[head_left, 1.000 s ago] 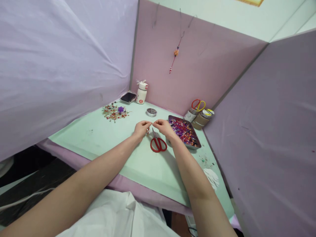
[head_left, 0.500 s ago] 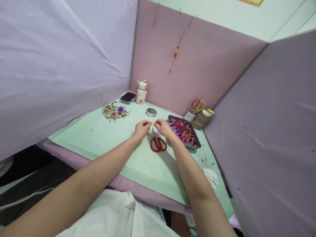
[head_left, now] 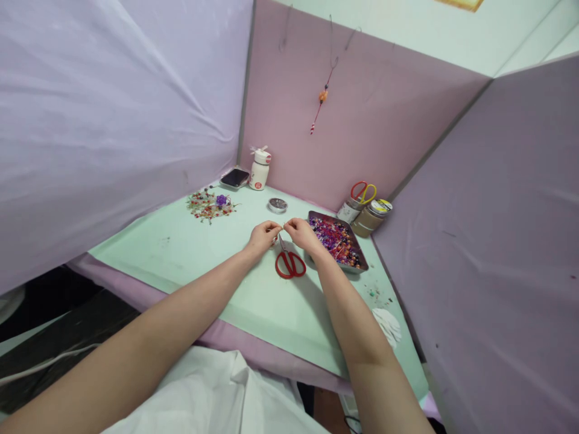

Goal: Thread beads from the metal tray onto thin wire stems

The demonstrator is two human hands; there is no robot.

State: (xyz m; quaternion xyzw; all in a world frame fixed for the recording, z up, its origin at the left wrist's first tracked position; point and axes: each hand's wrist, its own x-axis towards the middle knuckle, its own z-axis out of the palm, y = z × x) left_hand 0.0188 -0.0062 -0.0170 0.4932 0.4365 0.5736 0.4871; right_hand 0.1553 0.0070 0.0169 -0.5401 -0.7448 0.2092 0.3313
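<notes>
Above the middle of the green tabletop (head_left: 181,265), my left hand (head_left: 265,235) is closed in a pinch, with small red and pale beads (head_left: 274,240) hanging by its fingers. My right hand (head_left: 299,232) pinches close beside it, fingertips nearly touching. What lies between the fingertips is too small to make out. Red-handled scissors (head_left: 290,264) lie just below the hands, blades pointing up toward them. To the right of my right hand, a metal tray (head_left: 357,269) holds purple, red and orange beads.
A beaded bundle (head_left: 210,206), a phone (head_left: 235,178), a white bottle (head_left: 259,170) and a small round tin (head_left: 277,205) stand toward the back. Behind the tray are jars (head_left: 371,218) with more scissors. White gloves (head_left: 387,327) lie at right; a beaded string (head_left: 322,96) hangs above.
My left hand has shifted slightly right, and the fingertips of both hands are closer together. The scissors and tray have not moved.
</notes>
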